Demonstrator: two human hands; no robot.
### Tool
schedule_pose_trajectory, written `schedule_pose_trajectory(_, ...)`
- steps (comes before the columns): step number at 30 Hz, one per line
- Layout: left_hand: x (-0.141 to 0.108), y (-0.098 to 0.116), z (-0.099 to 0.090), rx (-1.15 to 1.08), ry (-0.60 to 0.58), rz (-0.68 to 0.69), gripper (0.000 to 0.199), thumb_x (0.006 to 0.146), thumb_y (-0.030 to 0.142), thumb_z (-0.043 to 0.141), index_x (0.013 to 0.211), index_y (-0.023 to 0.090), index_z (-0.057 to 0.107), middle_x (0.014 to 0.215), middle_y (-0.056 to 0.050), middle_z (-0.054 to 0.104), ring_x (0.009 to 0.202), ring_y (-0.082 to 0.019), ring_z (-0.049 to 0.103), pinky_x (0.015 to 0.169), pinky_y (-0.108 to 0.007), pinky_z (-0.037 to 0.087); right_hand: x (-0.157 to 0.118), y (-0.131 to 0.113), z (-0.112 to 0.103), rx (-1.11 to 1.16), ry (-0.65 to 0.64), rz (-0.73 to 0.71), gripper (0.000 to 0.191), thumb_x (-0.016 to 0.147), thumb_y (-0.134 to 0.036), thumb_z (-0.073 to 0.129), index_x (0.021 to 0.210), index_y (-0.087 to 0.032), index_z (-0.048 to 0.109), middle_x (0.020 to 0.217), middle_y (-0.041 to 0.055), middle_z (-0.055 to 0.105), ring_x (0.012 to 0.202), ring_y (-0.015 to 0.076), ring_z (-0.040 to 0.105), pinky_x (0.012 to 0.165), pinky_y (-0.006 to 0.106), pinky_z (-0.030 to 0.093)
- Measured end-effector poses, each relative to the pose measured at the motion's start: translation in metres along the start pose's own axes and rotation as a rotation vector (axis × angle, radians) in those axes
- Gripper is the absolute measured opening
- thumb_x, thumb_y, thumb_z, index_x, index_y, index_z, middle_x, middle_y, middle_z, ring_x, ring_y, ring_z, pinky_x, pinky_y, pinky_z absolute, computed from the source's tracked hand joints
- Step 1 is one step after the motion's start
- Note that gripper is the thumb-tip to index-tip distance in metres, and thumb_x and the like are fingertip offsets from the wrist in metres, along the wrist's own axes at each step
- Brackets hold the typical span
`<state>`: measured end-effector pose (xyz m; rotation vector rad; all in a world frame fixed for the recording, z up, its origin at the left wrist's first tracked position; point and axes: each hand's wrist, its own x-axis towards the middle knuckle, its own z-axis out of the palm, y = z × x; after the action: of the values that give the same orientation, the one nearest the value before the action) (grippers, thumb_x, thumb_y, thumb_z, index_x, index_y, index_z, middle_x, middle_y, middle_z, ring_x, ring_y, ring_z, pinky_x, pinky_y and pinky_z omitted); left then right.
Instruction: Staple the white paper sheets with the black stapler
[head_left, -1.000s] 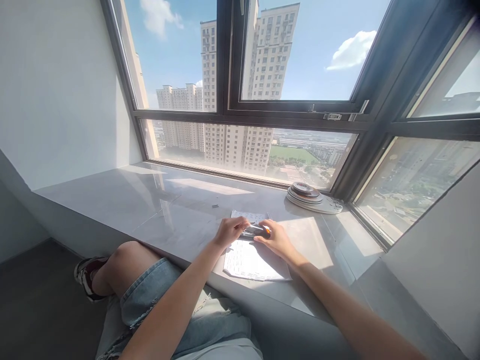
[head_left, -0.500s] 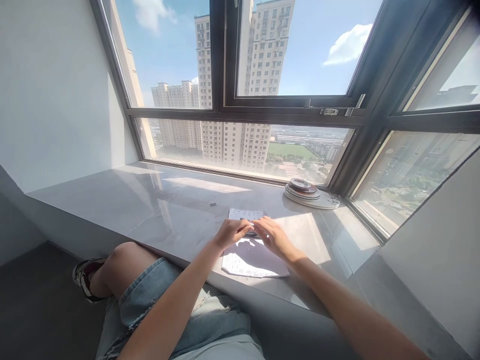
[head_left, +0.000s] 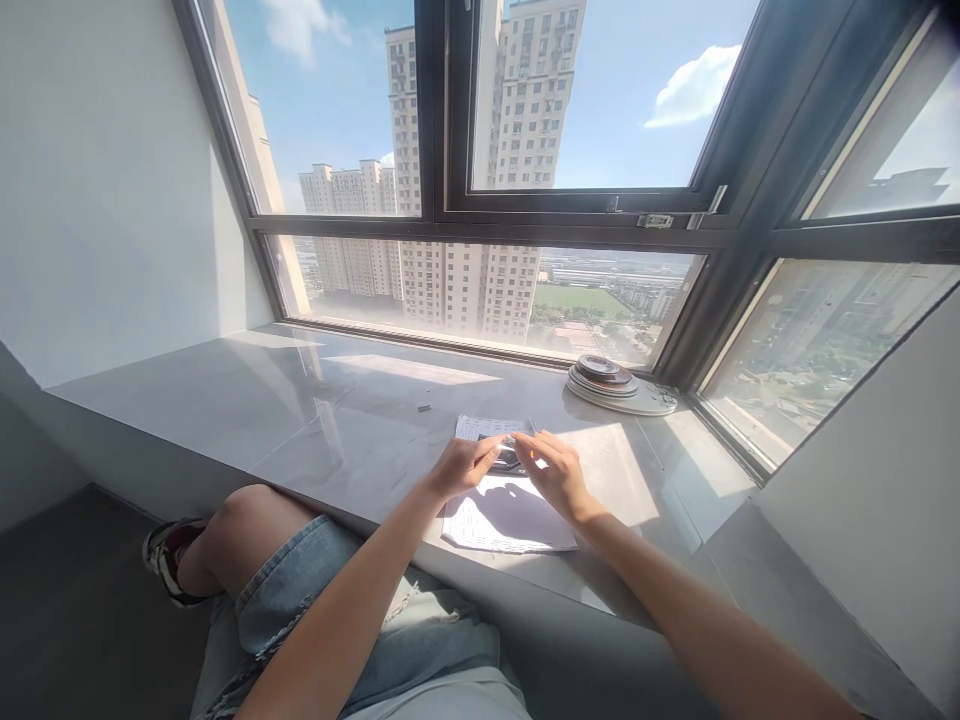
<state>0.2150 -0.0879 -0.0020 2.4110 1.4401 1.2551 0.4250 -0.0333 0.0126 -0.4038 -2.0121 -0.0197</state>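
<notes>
My left hand is closed in a pinch over the papers. My right hand faces it, its fingers bent together in a pinch. At their fingertips is something small, pale and shiny, too small to name. Just below the fingers lies a flat dark object, partly hidden by both hands. It rests across written paper sheets, whose far part shows beyond my left fingers. The hands cast a shadow on the near sheet.
The sheets lie on a grey tiled window sill. A stack of plates stands by the window corner at the back right. A small dark grey piece sits left of the papers. Dark window frames border the sill.
The fingertips of my right hand have shifted slightly up and away from my left hand, and more of the dark object shows between them.
</notes>
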Motion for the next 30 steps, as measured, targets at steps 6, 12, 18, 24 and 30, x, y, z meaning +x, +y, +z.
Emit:
schedule_pose_trajectory(6, -0.003, -0.002, 0.002, -0.007, -0.049, 0.034, 0.049, 0.099, 0.031, 0.045, 0.144, 0.017, 0.058, 0.057, 0.005, 0.049, 0.052, -0.011, 0.044, 0.057, -0.022, 0.038, -0.001, -0.004, 0.003, -0.038, 0.018, -0.019, 0.020, 0.103, -0.024, 0.055, 0.107, -0.020, 0.074, 0.068, 0.0022, 0.067, 0.059, 0.0138, 0.056, 0.061, 0.028, 0.046)
schedule_pose_trajectory(12, -0.002, 0.002, -0.001, -0.029, -0.091, 0.020, 0.055, 0.096, 0.028, 0.048, 0.150, 0.018, 0.052, 0.060, 0.005, 0.053, 0.056, -0.011, 0.048, 0.060, -0.022, 0.040, -0.003, -0.005, 0.004, -0.065, 0.032, -0.086, 0.017, 0.100, -0.023, 0.060, 0.109, -0.019, 0.074, 0.065, 0.0018, 0.065, 0.055, 0.0130, 0.052, 0.056, 0.027, 0.042)
schedule_pose_trajectory(18, -0.002, 0.002, -0.001, -0.045, -0.115, 0.005, 0.060, 0.092, 0.023, 0.050, 0.151, 0.019, 0.050, 0.062, 0.005, 0.056, 0.055, -0.011, 0.048, 0.060, -0.022, 0.040, -0.005, -0.009, 0.006, -0.101, 0.010, -0.158, 0.021, 0.099, -0.017, 0.060, 0.114, -0.020, 0.074, 0.063, 0.0007, 0.064, 0.053, 0.0128, 0.050, 0.056, 0.028, 0.039)
schedule_pose_trajectory(24, -0.002, 0.001, 0.000, -0.036, -0.110, 0.011, 0.059, 0.092, 0.023, 0.049, 0.151, 0.020, 0.050, 0.061, 0.006, 0.055, 0.056, -0.011, 0.051, 0.060, -0.021, 0.041, -0.006, -0.012, 0.008, -0.149, 0.024, -0.208, 0.023, 0.100, -0.017, 0.057, 0.115, -0.020, 0.074, 0.059, -0.0003, 0.060, 0.051, 0.0129, 0.049, 0.054, 0.028, 0.039)
schedule_pose_trajectory(30, -0.002, 0.000, 0.001, -0.027, -0.101, 0.015, 0.060, 0.091, 0.022, 0.048, 0.151, 0.020, 0.051, 0.060, 0.006, 0.054, 0.055, -0.011, 0.049, 0.061, -0.021, 0.042, -0.008, -0.012, 0.008, -0.110, 0.018, -0.204, 0.024, 0.098, -0.012, 0.058, 0.117, -0.020, 0.071, 0.062, 0.0002, 0.063, 0.053, 0.0123, 0.050, 0.054, 0.028, 0.039)
